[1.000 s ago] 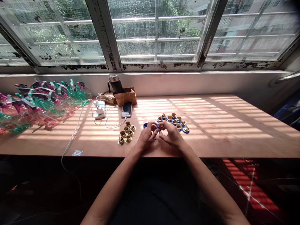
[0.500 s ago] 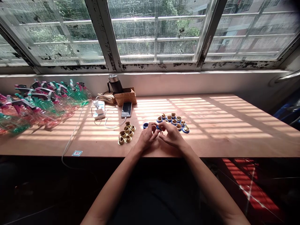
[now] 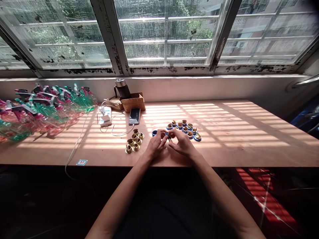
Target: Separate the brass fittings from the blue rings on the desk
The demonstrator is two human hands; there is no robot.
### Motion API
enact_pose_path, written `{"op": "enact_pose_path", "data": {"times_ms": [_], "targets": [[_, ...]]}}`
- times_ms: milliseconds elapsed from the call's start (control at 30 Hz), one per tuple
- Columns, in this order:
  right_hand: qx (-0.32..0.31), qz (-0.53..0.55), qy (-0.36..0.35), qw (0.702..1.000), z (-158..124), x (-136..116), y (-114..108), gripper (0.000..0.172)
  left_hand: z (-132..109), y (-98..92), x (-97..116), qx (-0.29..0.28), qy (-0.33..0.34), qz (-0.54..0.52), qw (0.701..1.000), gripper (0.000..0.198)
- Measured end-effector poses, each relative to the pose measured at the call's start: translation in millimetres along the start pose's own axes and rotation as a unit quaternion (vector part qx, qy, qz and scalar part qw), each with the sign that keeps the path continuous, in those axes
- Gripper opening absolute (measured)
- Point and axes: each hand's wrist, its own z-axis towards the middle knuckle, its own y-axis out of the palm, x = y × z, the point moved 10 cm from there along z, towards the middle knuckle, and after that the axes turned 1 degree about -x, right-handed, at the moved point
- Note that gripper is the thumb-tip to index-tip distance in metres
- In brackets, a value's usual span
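My left hand [image 3: 156,146] and my right hand [image 3: 182,143] meet fingertip to fingertip over the wooden table [image 3: 236,142]. Together they pinch a small brass fitting with a blue ring [image 3: 168,134]. Just left of my left hand lies a cluster of bare brass fittings [image 3: 134,141]. Beyond my right hand sits a group of brass fittings with blue rings on them [image 3: 184,128]. A single blue ring [image 3: 154,132] lies by my left fingers.
A phone [image 3: 135,116] on a white cable, a charger block [image 3: 106,117], a cardboard box [image 3: 133,101] and a dark flask [image 3: 122,88] stand at the back. Pink and green plastic items [image 3: 42,108] are heaped at the far left. Windows line the wall.
Both hands stay in place; the fingers shift slightly around the small part between them.
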Motion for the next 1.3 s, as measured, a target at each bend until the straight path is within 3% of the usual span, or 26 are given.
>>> {"op": "enact_pose_path", "data": {"times_ms": [433,1300], "targets": [[-0.01,0.003,0.022,1.0,-1.3,4.8,1.3,0.023,-1.1,1.2,-9.7,0.007,0.004,0.035,0.999,0.033],[0.002,-0.017,0.007,1.0,-2.0,5.4,2.0,0.027,-1.4,1.8,-9.1,-0.001,-0.004,0.025,1.0,0.034]]}}
